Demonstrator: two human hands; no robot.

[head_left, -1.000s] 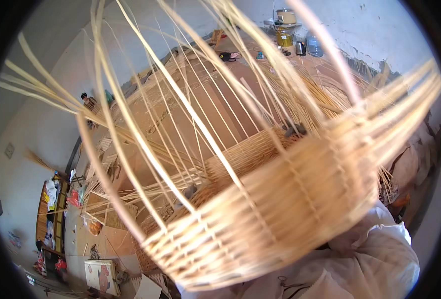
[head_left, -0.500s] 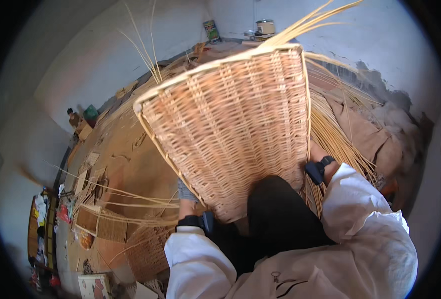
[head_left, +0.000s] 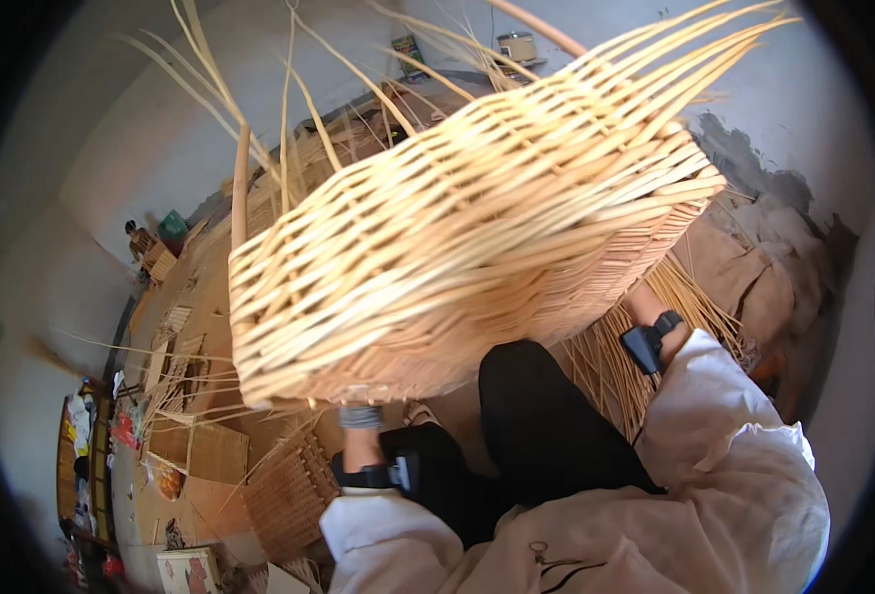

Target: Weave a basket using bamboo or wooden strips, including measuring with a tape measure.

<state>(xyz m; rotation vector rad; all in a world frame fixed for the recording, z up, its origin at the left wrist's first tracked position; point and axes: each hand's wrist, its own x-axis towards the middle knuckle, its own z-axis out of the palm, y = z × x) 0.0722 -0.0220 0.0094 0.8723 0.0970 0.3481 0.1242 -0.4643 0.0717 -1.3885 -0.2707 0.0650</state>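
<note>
A half-woven wicker basket (head_left: 467, 228) of pale and reddish-brown canes hangs tilted in the air before me, its woven side and part of its bottom turned toward me. Long loose canes (head_left: 309, 109) stick up from its upper edge and fan out at the upper right. My left hand (head_left: 361, 418), with a grey wrap on it, reaches up under the basket's lower left edge. At the lower right edge my right hand (head_left: 643, 305) supports the other end. Both hands hold the basket, though its weave hides their fingers.
A bundle of long canes (head_left: 700, 302) lies on the right, beside brown sacking (head_left: 739, 267). To the lower left are a woven panel (head_left: 287, 495), a box (head_left: 218, 450) and more loose canes. Far left sits another person (head_left: 139, 238); a cluttered shelf (head_left: 86, 465) stands nearer.
The basket has tipped over and risen, so another woven side and its upright canes now face me in place of the flat panel. My left hand has moved slightly down and left relative to it.
</note>
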